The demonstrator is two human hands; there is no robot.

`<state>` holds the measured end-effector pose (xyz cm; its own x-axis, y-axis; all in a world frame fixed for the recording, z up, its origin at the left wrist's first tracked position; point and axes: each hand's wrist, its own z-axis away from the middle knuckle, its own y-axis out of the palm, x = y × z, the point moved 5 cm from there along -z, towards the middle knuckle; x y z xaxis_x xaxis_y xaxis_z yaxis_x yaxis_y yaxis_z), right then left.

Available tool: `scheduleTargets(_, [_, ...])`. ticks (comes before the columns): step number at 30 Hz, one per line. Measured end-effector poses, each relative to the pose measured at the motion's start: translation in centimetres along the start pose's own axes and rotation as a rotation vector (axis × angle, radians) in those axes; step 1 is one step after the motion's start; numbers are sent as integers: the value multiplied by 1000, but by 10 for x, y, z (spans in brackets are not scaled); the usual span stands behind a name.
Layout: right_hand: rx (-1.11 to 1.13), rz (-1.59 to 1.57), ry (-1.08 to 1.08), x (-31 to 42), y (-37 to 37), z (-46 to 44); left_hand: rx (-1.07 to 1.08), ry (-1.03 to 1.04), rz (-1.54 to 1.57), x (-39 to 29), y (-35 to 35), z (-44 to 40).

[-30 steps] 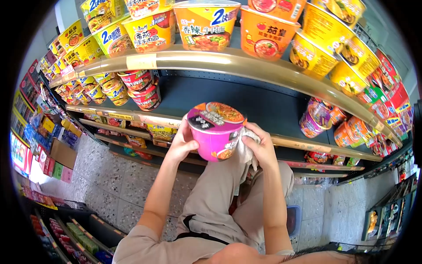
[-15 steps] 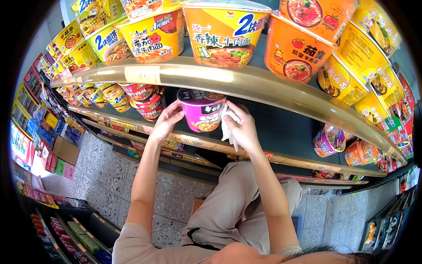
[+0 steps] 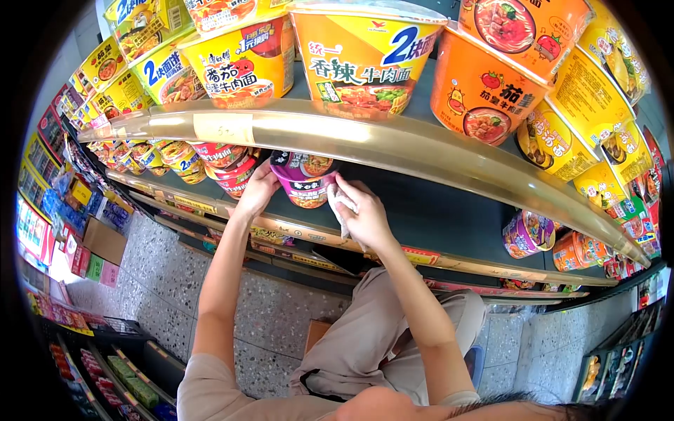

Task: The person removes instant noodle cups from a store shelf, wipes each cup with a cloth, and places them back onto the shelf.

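A purple instant noodle cup point(image 3: 306, 191) with a dark lid is upright on the lower shelf, between my two hands. My left hand point(image 3: 257, 191) grips its left side, close to the red noodle cups point(image 3: 235, 184). Against the cup's right side are the fingers of my right hand point(image 3: 365, 216), which also clasps a crumpled white cloth point(image 3: 341, 212). Part of the cloth is hidden under the fingers.
Above my hands runs a curved shelf edge point(image 3: 337, 133) with a price tag, bearing large noodle tubs point(image 3: 365, 63). Farther right on the lower shelf stand another purple cup point(image 3: 526, 235) and orange cups point(image 3: 579, 249). An open cardboard box point(image 3: 107, 241) is at left.
Both hands have shifted left along the shelf with the purple cup, which now sits right beside the red cups. The cloth has moved along in my right hand.
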<state>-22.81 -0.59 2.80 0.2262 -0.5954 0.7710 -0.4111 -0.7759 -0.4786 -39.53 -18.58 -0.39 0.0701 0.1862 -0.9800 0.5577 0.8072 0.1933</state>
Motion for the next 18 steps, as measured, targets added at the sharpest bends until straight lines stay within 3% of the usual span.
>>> scheduleTargets(18, [17, 17, -60, 0, 2, 4, 46, -45, 141, 12, -12, -10])
